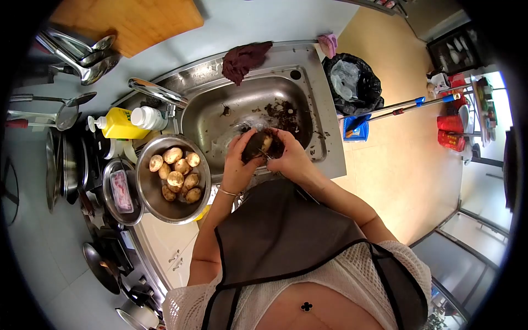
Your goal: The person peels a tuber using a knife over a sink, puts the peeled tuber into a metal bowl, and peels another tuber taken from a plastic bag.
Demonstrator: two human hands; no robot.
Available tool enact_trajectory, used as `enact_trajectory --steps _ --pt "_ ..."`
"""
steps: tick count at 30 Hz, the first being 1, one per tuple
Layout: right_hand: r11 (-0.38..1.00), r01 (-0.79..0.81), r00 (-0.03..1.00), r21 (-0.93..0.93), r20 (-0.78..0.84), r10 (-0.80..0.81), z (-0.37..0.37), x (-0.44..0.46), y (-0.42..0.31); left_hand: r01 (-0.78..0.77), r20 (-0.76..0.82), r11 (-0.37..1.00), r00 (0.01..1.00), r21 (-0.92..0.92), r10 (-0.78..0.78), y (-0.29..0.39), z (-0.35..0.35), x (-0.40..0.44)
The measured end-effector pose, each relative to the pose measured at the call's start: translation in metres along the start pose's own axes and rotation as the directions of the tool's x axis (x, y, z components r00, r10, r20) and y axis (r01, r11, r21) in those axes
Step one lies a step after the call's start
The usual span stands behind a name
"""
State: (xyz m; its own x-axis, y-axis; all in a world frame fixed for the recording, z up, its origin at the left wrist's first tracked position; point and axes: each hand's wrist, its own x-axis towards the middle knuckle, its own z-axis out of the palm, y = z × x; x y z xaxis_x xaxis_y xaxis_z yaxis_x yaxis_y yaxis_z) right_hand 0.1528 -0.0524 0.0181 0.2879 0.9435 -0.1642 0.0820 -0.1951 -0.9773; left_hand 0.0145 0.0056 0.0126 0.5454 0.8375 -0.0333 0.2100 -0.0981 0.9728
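The left hand (240, 158) and right hand (291, 156) grip a dark vegetable (255, 145) between them, a bowl (175, 213) of potatoes (175, 178) near the left, the sink (223, 96) ahead of both.

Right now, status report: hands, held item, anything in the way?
Left hand, right hand: both gripping dark, pale-patched item over sink. Dark scraps beyond. Nothing visibly blocking.

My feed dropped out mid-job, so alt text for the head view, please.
A person's bare left grip and right grip hold a dark, rounded item with a pale patch over a rectangular steel sink strewn with dark scraps. Left of the sink, a round steel bowl holds oval tan potatoes.
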Motion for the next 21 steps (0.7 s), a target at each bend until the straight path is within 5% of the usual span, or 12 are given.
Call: enact_trajectory --steps 3,5,7,9,11,14,16,21 --pt "0.978 -0.159 0.987 0.135 0.054 0.153 -0.012 -0.001 -0.019 -0.047 0.076 0.997 0.996 0.053 0.043 -0.002 -0.008 0.000" --pt "0.939 -0.233 0.970 0.252 0.136 0.204 -0.021 0.004 -0.015 0.090 0.164 0.966 0.985 -0.241 -0.051 -0.009 -0.013 -0.004" --pt "0.864 -0.416 0.906 0.283 0.213 0.367 -0.026 0.011 -0.006 0.077 0.161 0.972 0.986 -0.224 -0.041 -0.013 -0.013 -0.004" --pt "0.872 -0.386 0.918 0.302 0.214 0.333 -0.026 0.014 -0.003 0.062 0.158 0.977 0.987 -0.206 -0.029 -0.011 -0.011 -0.003" --pt "0.876 -0.358 0.930 0.324 0.202 0.306 -0.023 0.010 -0.007 0.056 0.108 0.884 0.994 -0.465 -0.006 -0.004 -0.007 -0.004" --pt "0.952 -0.166 0.986 0.258 0.047 0.160 -0.008 0.000 -0.017 0.013 0.073 0.970 0.997 -0.243 0.005 -0.010 -0.004 -0.003" --pt "1.000 -0.028 0.997 0.000 -0.069 0.028 -0.006 -0.003 -0.015 0.052 0.071 0.950 0.997 -0.307 -0.032 -0.012 -0.002 -0.004" --pt "0.898 -0.332 0.942 0.289 0.155 0.298 -0.024 0.009 -0.002 0.030 0.130 0.933 0.991 -0.358 0.018 -0.025 -0.008 -0.007"
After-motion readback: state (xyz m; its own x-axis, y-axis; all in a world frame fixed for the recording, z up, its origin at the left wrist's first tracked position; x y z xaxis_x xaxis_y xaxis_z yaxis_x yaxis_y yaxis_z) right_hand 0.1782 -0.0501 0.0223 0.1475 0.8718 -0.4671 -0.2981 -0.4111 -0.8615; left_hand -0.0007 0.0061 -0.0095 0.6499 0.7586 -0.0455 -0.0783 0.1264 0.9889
